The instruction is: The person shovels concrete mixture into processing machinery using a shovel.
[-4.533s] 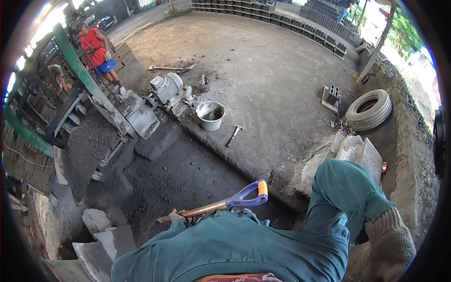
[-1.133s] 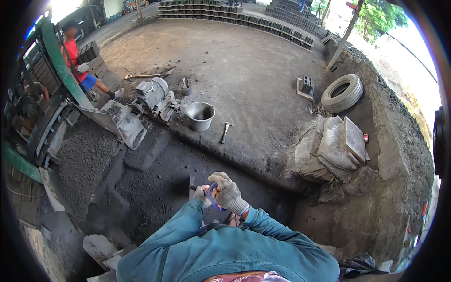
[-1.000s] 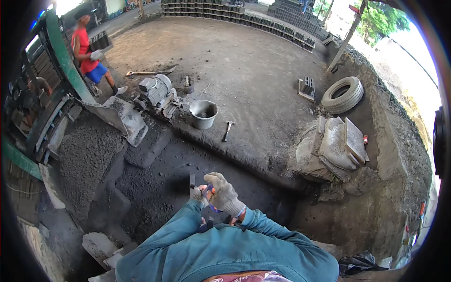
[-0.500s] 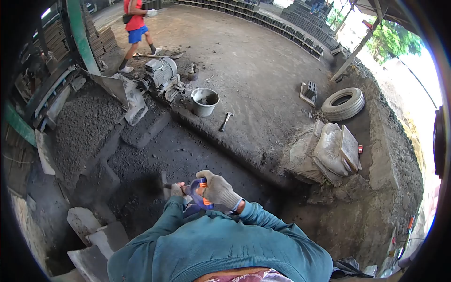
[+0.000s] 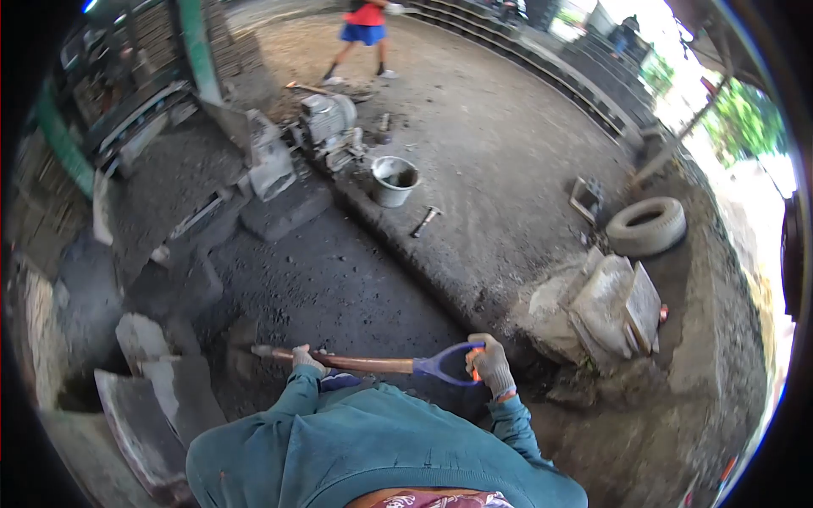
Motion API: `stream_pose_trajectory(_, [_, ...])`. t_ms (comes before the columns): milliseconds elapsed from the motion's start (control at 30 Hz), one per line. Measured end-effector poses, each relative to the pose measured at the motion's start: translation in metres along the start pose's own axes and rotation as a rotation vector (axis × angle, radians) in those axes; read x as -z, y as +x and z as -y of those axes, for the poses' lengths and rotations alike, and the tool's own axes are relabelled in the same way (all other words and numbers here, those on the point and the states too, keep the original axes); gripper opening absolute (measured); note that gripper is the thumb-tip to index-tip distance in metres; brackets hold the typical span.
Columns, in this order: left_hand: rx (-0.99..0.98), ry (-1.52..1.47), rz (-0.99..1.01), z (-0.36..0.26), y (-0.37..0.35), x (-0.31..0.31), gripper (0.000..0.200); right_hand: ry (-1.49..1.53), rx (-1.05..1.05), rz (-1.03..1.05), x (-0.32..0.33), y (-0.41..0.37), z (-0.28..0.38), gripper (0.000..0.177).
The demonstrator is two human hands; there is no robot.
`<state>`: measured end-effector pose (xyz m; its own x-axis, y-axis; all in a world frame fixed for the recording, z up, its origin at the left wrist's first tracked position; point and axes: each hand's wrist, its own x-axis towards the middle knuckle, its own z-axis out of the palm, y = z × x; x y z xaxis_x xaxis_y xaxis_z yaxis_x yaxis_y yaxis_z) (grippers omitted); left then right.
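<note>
A shovel with a wooden shaft (image 5: 368,364) and a blue D-shaped handle lies across the front of my body, nearly level. My left hand (image 5: 308,361), in a knitted glove, is closed round the shaft towards the blade end. At the right, my gloved right hand (image 5: 492,364) is closed on the orange grip of the D-handle. The grey blade (image 5: 242,349) is at the left, hard to tell from the dark sandy material (image 5: 288,296) around it.
A low ledge runs beyond the pit; on it are a bucket (image 5: 393,193), a hammer (image 5: 426,222) and a motor (image 5: 330,118). A tire (image 5: 646,227) and stacked sacks (image 5: 603,298) are at the right. Metal sheets (image 5: 140,423) stand at the lower left. A person (image 5: 364,38) walks beyond.
The shovel has swung from pointing away to lying crosswise, with my right hand moved right and the hands farther apart. Material has gone from the heap at the left. The other person has moved right.
</note>
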<state>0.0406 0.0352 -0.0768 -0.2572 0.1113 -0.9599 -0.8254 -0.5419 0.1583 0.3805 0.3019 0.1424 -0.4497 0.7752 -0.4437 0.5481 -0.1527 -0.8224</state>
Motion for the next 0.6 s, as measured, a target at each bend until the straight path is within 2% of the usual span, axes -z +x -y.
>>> stream_pose_trajectory(67, [0.078,0.012,0.159,0.003,-0.019,0.005,0.026,-0.104,-0.061,-0.073,0.008,0.006,-0.052,0.036])
stream_pose_trajectory(133, [-0.011,0.029,0.250,0.006,-0.075,-0.006,0.025,-0.199,-0.032,-0.108,0.010,0.018,-0.120,0.024])
stream_pose_trajectory(200, [-0.147,0.084,0.358,0.001,-0.103,-0.016,0.030,-0.165,-0.061,-0.099,0.008,0.031,-0.192,0.013])
stream_pose_trajectory(267, [-0.222,0.153,0.476,-0.013,-0.126,-0.034,0.031,0.165,-0.451,-0.077,-0.014,0.017,-0.162,0.010])
stream_pose_trajectory(300, [-0.221,0.188,0.528,-0.025,-0.145,-0.046,0.030,0.377,-0.460,-0.026,-0.023,0.025,-0.188,0.009])
stream_pose_trajectory(333, [-0.219,0.227,0.580,-0.038,-0.160,-0.060,0.029,0.338,-0.409,0.021,-0.034,0.009,-0.151,0.007])
stream_pose_trajectory(400, [-0.398,0.229,0.597,-0.062,-0.173,-0.092,0.029,0.486,-0.427,0.082,-0.054,0.000,-0.104,0.006])
stream_pose_trajectory(433, [-0.477,0.226,0.666,-0.080,-0.174,-0.107,0.029,0.561,-0.439,0.110,-0.064,-0.002,-0.087,0.006])
stream_pose_trajectory(467, [-0.446,0.156,0.651,-0.100,-0.191,-0.126,0.027,0.636,-0.450,0.136,-0.073,0.000,-0.073,0.006])
stream_pose_trajectory(500, [-0.531,0.173,0.686,-0.121,-0.199,-0.141,0.028,0.711,-0.462,0.162,-0.081,0.004,-0.063,0.006])
stream_pose_trajectory(533, [-0.534,0.135,0.697,-0.145,-0.186,-0.156,0.029,0.833,-0.422,0.272,-0.085,0.010,-0.058,0.007])
stream_pose_trajectory(600, [-0.562,0.160,0.662,-0.199,-0.163,-0.182,0.029,0.769,-0.356,0.232,-0.104,-0.014,0.027,0.010])
